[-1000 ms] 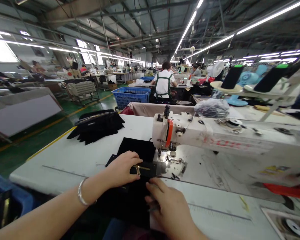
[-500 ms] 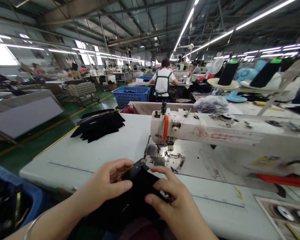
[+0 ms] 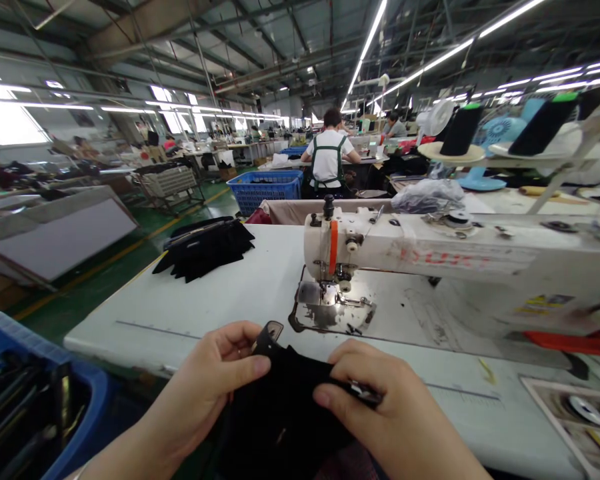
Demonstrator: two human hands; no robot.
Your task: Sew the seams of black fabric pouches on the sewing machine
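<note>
A black fabric piece [image 3: 290,413] hangs between my two hands at the near edge of the sewing table. My left hand [image 3: 225,373] pinches its upper left corner, where a stiff dark tab [image 3: 269,333] with a rounded end sticks up past the fingers. My right hand [image 3: 375,400] is closed on the right side of the fabric, thumb in front. A dark item with a shiny metal part [image 3: 363,392] shows under its fingers; its kind is unclear. Beyond the hands stands a white sewing machine [image 3: 400,247], its needle area apart from the fabric.
A stack of black pieces [image 3: 205,247] lies on the white table [image 3: 200,300] at the left. A blue crate [image 3: 97,393] full of dark items stands at the near left. Thread cones [image 3: 461,130] rise behind the machine, and a person [image 3: 327,157] sits ahead.
My right hand has moved right and spread the fabric apart from the left hand. The tab has turned upward in my left fingers. The view has shifted slightly.
</note>
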